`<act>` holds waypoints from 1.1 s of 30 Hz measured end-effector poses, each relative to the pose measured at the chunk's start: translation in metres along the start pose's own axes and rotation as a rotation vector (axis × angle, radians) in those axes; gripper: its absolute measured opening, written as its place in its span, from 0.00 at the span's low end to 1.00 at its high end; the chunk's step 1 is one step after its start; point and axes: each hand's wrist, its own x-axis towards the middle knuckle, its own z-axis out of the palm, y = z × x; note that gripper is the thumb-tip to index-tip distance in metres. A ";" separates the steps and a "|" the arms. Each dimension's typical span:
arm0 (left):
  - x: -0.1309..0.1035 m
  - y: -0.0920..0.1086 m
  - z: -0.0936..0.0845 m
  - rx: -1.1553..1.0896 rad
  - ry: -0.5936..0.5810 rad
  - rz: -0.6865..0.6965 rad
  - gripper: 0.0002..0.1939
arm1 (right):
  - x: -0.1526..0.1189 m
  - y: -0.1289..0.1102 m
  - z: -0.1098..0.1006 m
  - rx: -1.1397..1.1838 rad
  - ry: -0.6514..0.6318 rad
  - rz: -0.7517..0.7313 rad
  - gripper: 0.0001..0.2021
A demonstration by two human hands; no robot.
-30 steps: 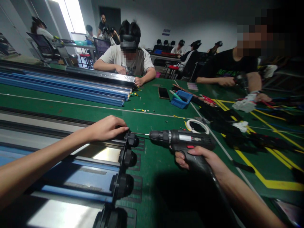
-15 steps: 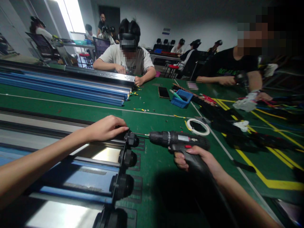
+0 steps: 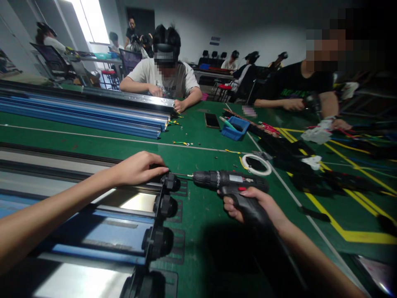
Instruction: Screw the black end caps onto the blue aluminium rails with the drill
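My right hand (image 3: pixel 251 203) is wrapped round the grip of a black power drill (image 3: pixel 229 182) with a red button. The drill points left, and its long thin bit (image 3: pixel 181 175) reaches the end cap at the top of a row of profiles. My left hand (image 3: pixel 141 167) rests on that end, thumb and fingers bent together near the bit's tip; what they pinch is hidden. Black round fittings (image 3: pixel 167 206) stick out from the ends of the blue and silver profiles (image 3: pixel 102 225), which lie side by side at the left.
A white ring of tubing (image 3: pixel 256 164), a blue bin (image 3: pixel 235 128) and a phone (image 3: pixel 212 120) lie beyond the drill on the green table (image 3: pixel 198 244). One person works across the table, another at the right near cables. More blue profiles (image 3: pixel 124 121) lie farther back.
The drill and my right hand sit slightly farther left in the view, as do the things on the table. My left hand has barely moved.
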 end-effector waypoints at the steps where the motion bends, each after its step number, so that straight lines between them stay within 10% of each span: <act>1: 0.000 0.001 0.000 0.009 0.003 -0.008 0.20 | 0.000 0.000 0.000 -0.005 0.008 -0.009 0.16; 11: -0.004 -0.002 0.001 0.113 0.011 -0.012 0.22 | -0.004 -0.004 -0.016 -0.174 -0.005 -0.139 0.20; 33: 0.000 0.004 -0.004 0.108 -0.134 -0.184 0.28 | 0.017 -0.001 -0.002 0.239 0.281 -0.721 0.23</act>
